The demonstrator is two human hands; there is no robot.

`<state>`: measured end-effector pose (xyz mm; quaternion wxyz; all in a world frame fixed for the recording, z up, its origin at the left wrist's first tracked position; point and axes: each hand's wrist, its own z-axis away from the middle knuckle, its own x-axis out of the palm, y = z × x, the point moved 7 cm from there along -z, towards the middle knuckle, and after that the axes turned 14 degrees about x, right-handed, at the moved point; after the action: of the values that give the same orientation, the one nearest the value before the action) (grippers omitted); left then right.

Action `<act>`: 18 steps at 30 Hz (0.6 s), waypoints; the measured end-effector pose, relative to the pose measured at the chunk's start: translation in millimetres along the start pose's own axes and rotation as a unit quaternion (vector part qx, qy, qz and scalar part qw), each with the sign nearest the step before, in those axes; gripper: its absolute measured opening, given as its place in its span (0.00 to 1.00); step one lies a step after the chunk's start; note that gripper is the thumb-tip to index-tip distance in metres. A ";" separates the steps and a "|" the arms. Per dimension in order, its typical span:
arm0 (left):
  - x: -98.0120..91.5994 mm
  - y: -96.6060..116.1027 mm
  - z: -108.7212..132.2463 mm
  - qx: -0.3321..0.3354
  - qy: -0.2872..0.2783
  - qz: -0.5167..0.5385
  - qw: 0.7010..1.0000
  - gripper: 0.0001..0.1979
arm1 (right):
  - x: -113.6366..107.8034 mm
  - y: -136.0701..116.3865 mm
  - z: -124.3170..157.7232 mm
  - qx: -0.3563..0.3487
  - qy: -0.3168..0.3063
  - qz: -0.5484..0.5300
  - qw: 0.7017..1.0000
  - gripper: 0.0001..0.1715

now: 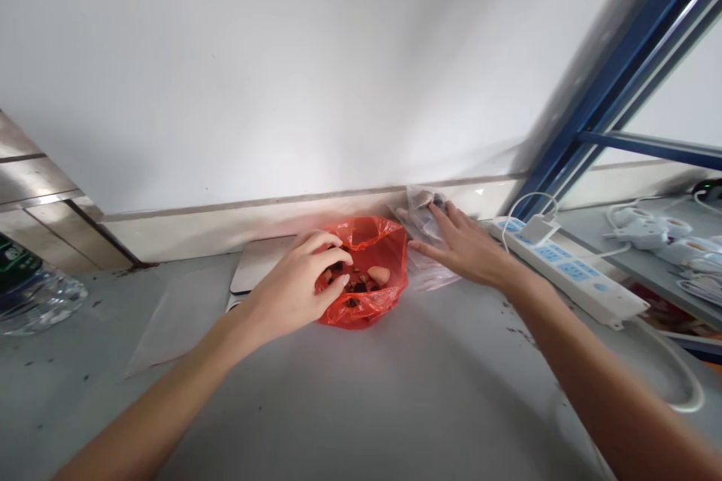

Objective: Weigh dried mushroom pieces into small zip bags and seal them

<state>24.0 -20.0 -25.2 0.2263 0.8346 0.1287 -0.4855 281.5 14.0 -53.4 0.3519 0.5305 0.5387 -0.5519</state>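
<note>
A red plastic bag (395, 270) stands with its mouth open on the grey surface, and small brown and dark pieces with one larger tan piece (378, 275) lie inside. At the bag's left side is my left hand (307, 278), its fingers curved and apart over the opening, with nothing visible between them. Clear plastic bags (426, 267) lie to the right of the red bag, the upper one with stone-like lumps in it. My right hand (459, 240) has its fingers spread and its fingertips on that upper bag. Partly behind my left hand sits a flat white device (262, 263), perhaps a scale.
A flat clear bag (169, 319) lies on the left, near a water bottle (39, 293). On the right are a white power strip (575, 270) with a plugged-in charger (540, 229) and a blue metal frame (598, 90). A white wall (282, 75) runs along the back.
</note>
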 end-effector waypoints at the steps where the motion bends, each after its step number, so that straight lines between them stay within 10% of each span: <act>1: 1.8 1.3 -0.1 0.004 -0.005 0.004 1.000 0.13 | -2.4 0.9 -0.8 0.023 -0.012 0.000 1.000 0.60; 5: 2.0 7.0 0.1 0.017 -0.007 0.014 1.000 0.13 | -28.3 -18.4 3.1 0.021 0.014 -0.054 0.998 0.51; 10: -22.1 -5.6 10.0 -0.045 -0.030 0.031 0.998 0.12 | -52.1 -81.0 21.7 -0.161 0.044 -0.173 0.971 0.35; 18: -87.9 -55.1 65.3 -0.206 -0.147 0.053 0.966 0.14 | -43.9 -175.3 53.8 -0.322 -0.123 -0.247 0.906 0.21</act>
<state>-92.6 -4.8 9.4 0.4350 0.6952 0.1465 -0.5532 110.4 -15.9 20.0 0.4195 0.1661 0.7530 -0.4789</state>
